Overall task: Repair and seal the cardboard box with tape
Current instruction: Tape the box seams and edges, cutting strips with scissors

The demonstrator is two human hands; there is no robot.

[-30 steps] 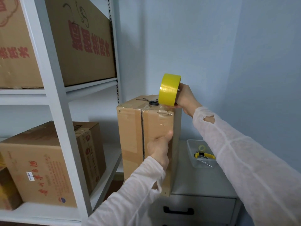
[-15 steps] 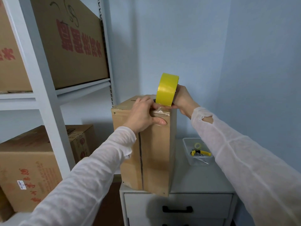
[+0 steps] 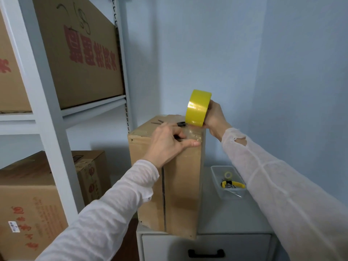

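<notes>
Under left hand (image 3: 169,144) fingers, bent and pressing with thumb flat: clear tape strip (image 3: 194,133) over top front edge of cardboard box (image 3: 180,185), upright on tabletop (image 3: 229,217). Right of them, right hand (image 3: 213,117) fingers clamp yellow tape roll (image 3: 197,108). Best: hold strip taut, rub flat.

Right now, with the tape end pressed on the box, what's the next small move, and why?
Probably pull the tape roll away across the box top with the right hand: the left hand pins the tape end at the front edge.
</notes>
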